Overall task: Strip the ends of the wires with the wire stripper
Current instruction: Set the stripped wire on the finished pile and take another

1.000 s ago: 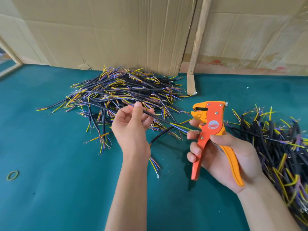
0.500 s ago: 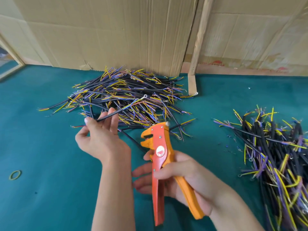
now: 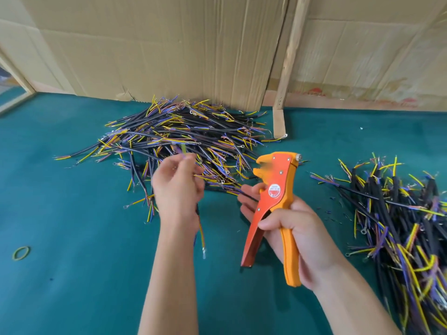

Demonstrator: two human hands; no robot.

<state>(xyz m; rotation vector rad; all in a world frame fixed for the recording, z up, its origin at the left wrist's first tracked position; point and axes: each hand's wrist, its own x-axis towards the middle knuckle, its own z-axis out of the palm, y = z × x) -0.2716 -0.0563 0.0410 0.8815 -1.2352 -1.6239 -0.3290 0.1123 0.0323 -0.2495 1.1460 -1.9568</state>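
L hand [image 3: 177, 187] pinching 1 wire [image 3: 200, 228], R hand [image 3: 290, 228] beside it gripping wire stripper [image 3: 273, 189].

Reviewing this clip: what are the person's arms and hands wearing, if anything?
Nothing shows on either. The left hand and right hand are bare, without gloves, rings or a watch in view. Both forearms are bare as far as the frame shows; no sleeve appears.
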